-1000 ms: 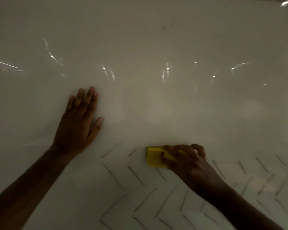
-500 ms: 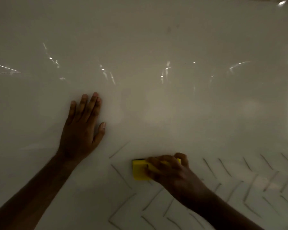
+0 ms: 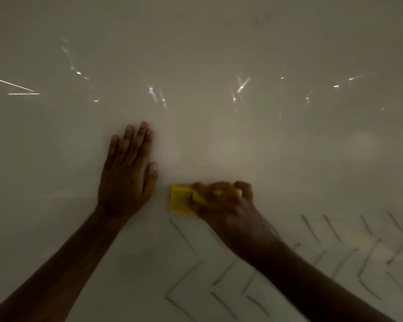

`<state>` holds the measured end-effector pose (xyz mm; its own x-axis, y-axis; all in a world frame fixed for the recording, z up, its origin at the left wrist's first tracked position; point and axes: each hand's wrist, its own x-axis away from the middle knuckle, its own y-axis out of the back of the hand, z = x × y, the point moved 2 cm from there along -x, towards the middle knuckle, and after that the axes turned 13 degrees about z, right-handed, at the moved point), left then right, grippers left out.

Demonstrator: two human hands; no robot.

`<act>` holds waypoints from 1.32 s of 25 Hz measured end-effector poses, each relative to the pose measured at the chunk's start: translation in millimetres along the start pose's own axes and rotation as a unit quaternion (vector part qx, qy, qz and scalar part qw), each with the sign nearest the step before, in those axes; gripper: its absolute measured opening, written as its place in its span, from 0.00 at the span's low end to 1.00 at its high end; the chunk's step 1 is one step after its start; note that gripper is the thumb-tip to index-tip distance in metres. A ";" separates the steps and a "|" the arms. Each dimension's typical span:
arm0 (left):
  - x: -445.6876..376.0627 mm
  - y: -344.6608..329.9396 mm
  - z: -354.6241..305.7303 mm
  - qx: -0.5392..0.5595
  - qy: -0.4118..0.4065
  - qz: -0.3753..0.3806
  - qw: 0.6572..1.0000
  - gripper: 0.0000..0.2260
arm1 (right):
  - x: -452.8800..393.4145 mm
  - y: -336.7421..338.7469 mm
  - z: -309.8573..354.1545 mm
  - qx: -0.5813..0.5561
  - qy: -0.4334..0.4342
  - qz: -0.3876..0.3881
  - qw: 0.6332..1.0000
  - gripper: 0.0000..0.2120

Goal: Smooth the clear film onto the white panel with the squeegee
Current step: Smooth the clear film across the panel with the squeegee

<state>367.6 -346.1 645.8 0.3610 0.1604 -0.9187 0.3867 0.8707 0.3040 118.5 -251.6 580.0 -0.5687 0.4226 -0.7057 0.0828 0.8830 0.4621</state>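
The white panel fills nearly the whole view under dim light. Clear film lies on it and shows only as thin bright creases and glints across the upper half. My left hand lies flat on the film with straight fingers, just left of centre. My right hand grips the yellow squeegee and holds it against the panel, a short gap to the right of my left thumb. The right hand is blurred and covers the squeegee's right part.
A pale floor with a dark herringbone line pattern shows at the lower right, below the panel's lower edge. Both forearms reach in from the bottom corners.
My right hand has slid the squeegee leftward along the panel, closer to my left hand. The left hand stays flat on the film.
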 end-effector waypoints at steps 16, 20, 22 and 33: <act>3.0 -0.8 1.4 -0.001 -0.005 -0.001 1.000 0.28 | 33.8 -20.5 48.5 -0.018 0.076 0.037 0.996 0.18; 3.5 -1.5 0.0 -0.005 0.000 -0.001 1.000 0.28 | 40.6 1.4 -5.6 -0.013 0.017 0.009 1.000 0.20; 4.3 -2.3 -1.4 -0.006 0.006 -0.002 1.000 0.29 | 22.4 13.5 -22.3 0.001 -0.030 -0.009 1.000 0.20; 20.6 -5.4 -6.7 -0.013 0.028 0.021 0.999 0.31 | 81.4 -7.9 4.4 0.004 0.059 0.064 0.996 0.22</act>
<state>367.3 -344.4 623.6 0.3285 0.2210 -0.9183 0.3494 0.8748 0.3355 75.2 -223.2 516.6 -0.6459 0.5055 -0.5721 0.1673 0.8249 0.5400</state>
